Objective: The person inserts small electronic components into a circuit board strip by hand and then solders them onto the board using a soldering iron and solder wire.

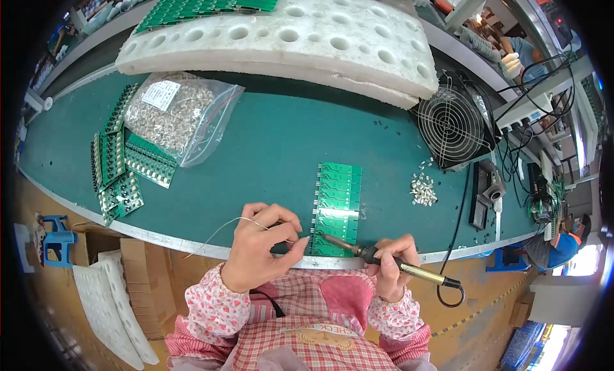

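Observation:
A green circuit board panel (338,198) lies on the green mat near the table's front edge, a row of small parts along its left side. My right hand (393,262) is closed around a soldering iron (416,272), whose tip reaches the lower left of the panel. My left hand (265,243) pinches a thin length of solder wire (214,232) beside that same edge. The wire loops back over the hand toward the left. Fingertips and iron tip are close together at the board's lower left corner; whether they touch cannot be made out.
Stacked populated circuit boards (115,160) and a clear bag of small white parts (176,115) lie on the left. At right are a loose pile of white parts (423,190), a black fan (453,118) and an iron stand (489,192). A white foam block (281,45) spans the back.

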{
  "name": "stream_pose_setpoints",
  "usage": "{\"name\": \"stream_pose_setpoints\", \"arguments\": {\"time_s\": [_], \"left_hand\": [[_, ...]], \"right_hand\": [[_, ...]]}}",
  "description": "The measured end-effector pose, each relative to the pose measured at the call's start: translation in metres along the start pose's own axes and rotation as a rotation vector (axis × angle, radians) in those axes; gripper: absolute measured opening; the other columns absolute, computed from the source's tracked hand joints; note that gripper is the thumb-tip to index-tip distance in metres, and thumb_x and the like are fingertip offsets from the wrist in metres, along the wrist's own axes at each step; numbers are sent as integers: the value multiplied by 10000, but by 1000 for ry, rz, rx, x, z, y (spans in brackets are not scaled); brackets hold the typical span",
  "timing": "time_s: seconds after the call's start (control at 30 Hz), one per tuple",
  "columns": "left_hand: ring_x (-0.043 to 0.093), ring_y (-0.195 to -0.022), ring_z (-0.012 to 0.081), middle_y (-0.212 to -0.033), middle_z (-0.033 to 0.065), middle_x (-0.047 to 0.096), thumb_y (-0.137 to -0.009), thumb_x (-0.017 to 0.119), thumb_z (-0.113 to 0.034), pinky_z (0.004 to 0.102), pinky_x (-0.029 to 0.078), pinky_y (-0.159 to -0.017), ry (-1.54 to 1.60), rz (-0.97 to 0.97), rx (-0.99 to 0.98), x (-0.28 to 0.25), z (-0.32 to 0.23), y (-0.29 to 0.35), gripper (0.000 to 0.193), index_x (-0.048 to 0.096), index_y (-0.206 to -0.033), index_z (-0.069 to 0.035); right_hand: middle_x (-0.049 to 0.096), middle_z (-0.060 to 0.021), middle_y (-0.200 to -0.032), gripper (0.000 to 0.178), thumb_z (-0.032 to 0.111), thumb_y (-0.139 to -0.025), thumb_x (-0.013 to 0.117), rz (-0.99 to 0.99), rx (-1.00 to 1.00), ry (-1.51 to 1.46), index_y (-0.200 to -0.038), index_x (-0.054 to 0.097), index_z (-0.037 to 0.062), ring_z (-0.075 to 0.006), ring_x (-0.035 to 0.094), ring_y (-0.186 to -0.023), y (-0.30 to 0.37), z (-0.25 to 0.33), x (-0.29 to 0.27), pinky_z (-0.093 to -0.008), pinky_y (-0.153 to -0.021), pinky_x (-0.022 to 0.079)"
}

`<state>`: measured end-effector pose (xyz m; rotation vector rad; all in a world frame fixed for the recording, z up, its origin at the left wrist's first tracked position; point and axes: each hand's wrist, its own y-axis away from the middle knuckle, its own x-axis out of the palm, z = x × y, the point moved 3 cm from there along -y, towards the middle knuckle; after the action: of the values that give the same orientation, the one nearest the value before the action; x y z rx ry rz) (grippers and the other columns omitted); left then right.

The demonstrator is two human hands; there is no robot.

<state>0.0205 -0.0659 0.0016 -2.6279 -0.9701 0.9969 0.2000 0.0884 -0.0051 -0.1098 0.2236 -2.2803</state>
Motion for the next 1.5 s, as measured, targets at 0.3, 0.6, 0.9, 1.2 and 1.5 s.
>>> {"name": "stream_pose_setpoints", "arguments": {"time_s": [0.3,0.6,0.9,1.2,1.5], "left_hand": [[574,-777,186,-860,-9,638,-669,761,-56,350,388,-828,-24,19,27,3,-2,-1,201,564,-645,-90],[585,-762,176,-844,-4,638,-670,763,-51,356,393,-819,-57,2,35,4,-2,-1,197,571,-643,-89],[577,-689,161,-804,-9,616,-711,751,-78,365,391,-801,-64,-19,59,4,-4,-1,175,582,-667,-90],[589,-760,184,-843,3,634,-666,765,-42,352,399,-818,-85,-26,51,5,-4,0,209,564,-641,-91],[579,-749,184,-838,2,633,-662,753,-36,346,394,-821,10,9,25,-1,-2,5,192,567,-650,-85]], "right_hand": [[572,-80,-621,87,36,-888,563,16,-3,26,-866,486,2,-116,552,-491,0,2,3,-256,-460,449],[579,-83,-610,69,1,-875,549,73,-94,75,-867,481,-2,-124,568,-484,3,4,5,-251,-460,455],[589,-94,-637,105,17,-894,555,-22,24,50,-856,458,5,-111,556,-492,5,-2,3,-240,-462,439],[578,-92,-627,87,5,-876,563,53,-160,116,-866,477,3,-123,550,-493,4,2,6,-256,-458,433],[511,-70,-605,166,142,-925,534,-127,-92,-80,-851,463,12,-105,466,-459,7,-3,-4,-249,-422,376]]}}
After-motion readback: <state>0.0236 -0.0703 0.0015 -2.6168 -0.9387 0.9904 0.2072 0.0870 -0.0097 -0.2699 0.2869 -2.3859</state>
